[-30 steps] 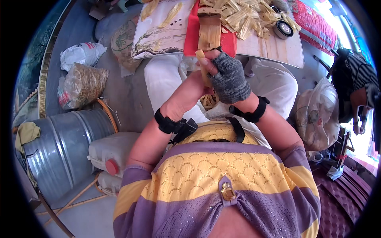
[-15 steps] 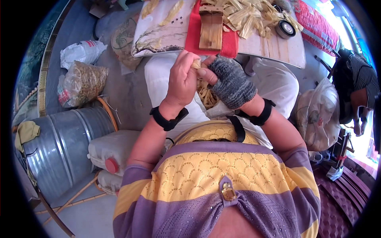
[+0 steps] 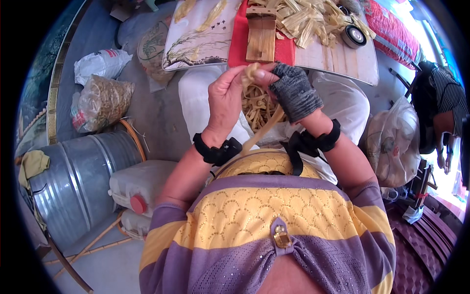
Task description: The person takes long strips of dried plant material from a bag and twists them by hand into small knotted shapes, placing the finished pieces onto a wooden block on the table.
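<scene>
My bare left hand and my right hand, in a grey knitted fingerless glove, meet above my lap, just short of the table edge. Both are closed, fingertips pinching a pale yellow strip that is looped or bunched between them. A long flat strip end slants from below the right hand down toward my left wrist. Whether it belongs to the bunched piece is hidden by the glove. Under my hands, between my knees, lies a heap of curled yellow strips. Black straps circle both wrists.
Ahead stands a low table with a wooden board on red cloth, a pile of yellow strips and a round black object. At left are filled bags, a metal drum and plastic jugs.
The bunched strip now shows more openly between my fingertips. My right hand has shifted slightly right and up, and the long strip end has come into view below it.
</scene>
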Available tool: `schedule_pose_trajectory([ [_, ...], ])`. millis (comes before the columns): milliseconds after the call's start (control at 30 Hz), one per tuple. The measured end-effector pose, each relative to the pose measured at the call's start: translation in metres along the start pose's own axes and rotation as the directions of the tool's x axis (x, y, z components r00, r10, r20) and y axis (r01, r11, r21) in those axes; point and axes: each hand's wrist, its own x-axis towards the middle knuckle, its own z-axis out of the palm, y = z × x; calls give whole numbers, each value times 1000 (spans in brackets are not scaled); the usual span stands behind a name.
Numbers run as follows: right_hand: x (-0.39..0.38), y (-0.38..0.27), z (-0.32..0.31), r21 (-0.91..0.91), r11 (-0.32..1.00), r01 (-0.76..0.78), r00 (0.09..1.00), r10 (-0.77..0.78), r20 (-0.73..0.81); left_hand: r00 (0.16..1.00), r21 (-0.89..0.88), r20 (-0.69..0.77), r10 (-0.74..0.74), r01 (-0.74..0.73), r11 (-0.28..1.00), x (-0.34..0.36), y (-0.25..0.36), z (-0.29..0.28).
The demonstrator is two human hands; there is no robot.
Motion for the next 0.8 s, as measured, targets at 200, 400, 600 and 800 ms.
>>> schedule_pose_trajectory([
  [200, 7, 12, 3, 103, 991, 80, 987, -64, -148, 999, 24, 17, -42, 42, 999, 5, 21, 4],
  [400, 17, 22, -18, 575, 818, -25, 990, 99, -98, 999, 63, -28, 20, -18, 998, 18, 18, -20],
  [600, 11, 31, -15, -167, 944, 285, 956, -292, -24, 896, 543, 172, 410, -434, 719, 22, 33, -14],
  [800, 0, 31, 3, -70, 990, -120, 988, 126, 85, 860, 540, 480, 175, -446, 714, 3, 15, -15],
])
